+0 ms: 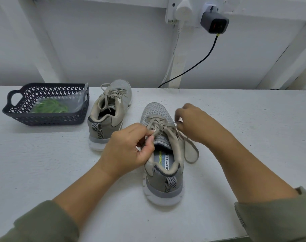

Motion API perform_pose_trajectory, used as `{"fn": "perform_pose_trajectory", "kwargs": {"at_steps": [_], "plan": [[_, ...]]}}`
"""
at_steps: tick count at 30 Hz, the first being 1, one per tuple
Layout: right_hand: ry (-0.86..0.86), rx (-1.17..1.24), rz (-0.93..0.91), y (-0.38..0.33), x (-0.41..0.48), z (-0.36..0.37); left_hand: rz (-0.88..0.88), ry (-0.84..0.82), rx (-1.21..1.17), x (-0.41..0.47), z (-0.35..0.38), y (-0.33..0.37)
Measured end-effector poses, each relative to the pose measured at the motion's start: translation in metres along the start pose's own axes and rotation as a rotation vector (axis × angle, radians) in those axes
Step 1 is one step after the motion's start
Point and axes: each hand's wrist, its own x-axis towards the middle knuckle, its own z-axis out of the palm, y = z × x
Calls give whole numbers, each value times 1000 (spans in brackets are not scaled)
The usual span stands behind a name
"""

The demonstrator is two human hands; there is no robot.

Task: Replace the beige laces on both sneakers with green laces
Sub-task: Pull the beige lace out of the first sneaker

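Two grey-beige sneakers stand on the white table, toes pointing away from me. The near sneaker sits in the middle, its beige lace still threaded through the eyelets. My left hand pinches that lace on the left side of the tongue. On the right side my right hand pinches the other part of the lace, and a loose loop hangs down beside the shoe. The far sneaker stands untouched with its beige lace tied. Green laces lie in a clear bag inside the basket.
A dark plastic basket with a handle stands at the left of the table. On the wall behind, a socket holds a white plug and a grey charger, whose black cable runs down behind the table's far edge.
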Motion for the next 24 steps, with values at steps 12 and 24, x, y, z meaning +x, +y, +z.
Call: {"fn": "perform_pose_trajectory", "kwargs": {"at_steps": [12, 24], "plan": [[98, -51, 39, 12, 4, 2, -19, -10, 9, -1, -1, 2], [1, 119, -257, -11, 3, -1, -23, 12, 3, -2, -1, 3]]}}
